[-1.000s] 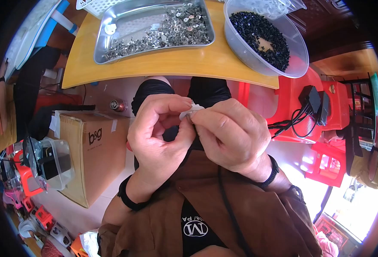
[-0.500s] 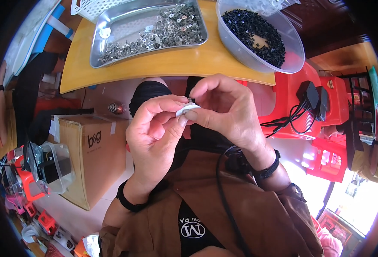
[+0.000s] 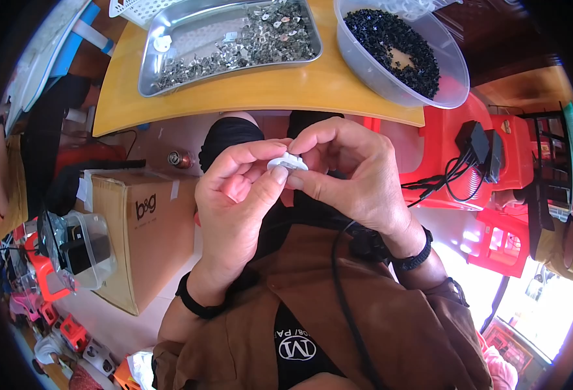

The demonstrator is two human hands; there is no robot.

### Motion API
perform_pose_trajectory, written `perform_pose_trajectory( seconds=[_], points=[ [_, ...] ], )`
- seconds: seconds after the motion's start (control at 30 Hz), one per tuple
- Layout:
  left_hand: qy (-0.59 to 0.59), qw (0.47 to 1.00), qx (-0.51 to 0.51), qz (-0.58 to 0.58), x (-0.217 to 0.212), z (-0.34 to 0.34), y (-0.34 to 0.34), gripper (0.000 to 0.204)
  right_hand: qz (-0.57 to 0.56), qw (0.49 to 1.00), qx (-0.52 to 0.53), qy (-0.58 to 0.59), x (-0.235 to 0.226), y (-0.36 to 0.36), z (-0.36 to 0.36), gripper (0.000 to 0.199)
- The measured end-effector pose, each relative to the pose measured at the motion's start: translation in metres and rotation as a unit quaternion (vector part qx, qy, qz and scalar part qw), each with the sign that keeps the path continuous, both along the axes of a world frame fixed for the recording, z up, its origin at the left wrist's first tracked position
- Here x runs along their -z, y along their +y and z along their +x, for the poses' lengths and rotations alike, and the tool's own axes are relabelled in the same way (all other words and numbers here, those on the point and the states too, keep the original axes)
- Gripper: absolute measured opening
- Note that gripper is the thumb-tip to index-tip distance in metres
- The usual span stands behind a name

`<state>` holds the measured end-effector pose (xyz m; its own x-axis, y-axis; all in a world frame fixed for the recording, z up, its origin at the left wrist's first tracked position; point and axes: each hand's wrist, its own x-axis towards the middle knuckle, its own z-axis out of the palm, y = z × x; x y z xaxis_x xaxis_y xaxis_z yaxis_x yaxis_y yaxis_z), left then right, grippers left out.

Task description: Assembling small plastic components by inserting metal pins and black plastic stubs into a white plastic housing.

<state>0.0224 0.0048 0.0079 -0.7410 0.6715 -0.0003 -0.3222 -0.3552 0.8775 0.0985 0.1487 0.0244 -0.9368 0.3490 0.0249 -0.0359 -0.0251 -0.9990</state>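
A small white plastic part (image 3: 287,160) is pinched between the fingertips of both hands, above my lap. My left hand (image 3: 238,201) grips it from the left with thumb and forefinger. My right hand (image 3: 348,170) holds it from the right, fingers curled over it. Beyond the hands a yellow table (image 3: 260,91) carries a metal tray (image 3: 228,40) with several small metal pieces and a clear bowl (image 3: 403,49) filled with small black pieces.
A cardboard box (image 3: 140,227) stands on the floor at my left, with a clear container (image 3: 82,250) beside it. A red plastic stool (image 3: 455,162) with black cables and adapters sits to my right. A white basket (image 3: 140,8) lies at the table's far edge.
Both hands have stayed together on the white part and shifted slightly; my right hand's fingers turned over the top of it. The view has tilted a little toward the table.
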Motion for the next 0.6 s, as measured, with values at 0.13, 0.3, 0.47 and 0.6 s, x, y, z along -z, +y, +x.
perform_pose_trajectory(
  seconds=[0.13,0.3,0.47,0.6],
  points=[
    [0.004,1.0,-0.003,0.017,0.0006,0.0004,-0.0002,0.022,0.017,1.0,-0.008,-0.019,-0.0042,-0.0015,0.0012,0.02],
    [-0.012,1.0,0.004,0.014,-0.0019,-0.0001,-0.0013,0.022,0.032,0.999,0.004,-0.011,-0.0045,-0.0037,0.0017,0.018],
    [-0.02,1.0,0.007,0.006,-0.0026,0.001,-0.0012,0.021,0.056,0.998,0.007,-0.017,-0.0061,-0.0056,0.0037,0.02],
    [-0.048,0.999,0.02,0.011,-0.0025,-0.0018,-0.0037,0.017,0.14,0.989,-0.042,-0.025,-0.0088,-0.0033,0.0078,0.025]
  ],
)
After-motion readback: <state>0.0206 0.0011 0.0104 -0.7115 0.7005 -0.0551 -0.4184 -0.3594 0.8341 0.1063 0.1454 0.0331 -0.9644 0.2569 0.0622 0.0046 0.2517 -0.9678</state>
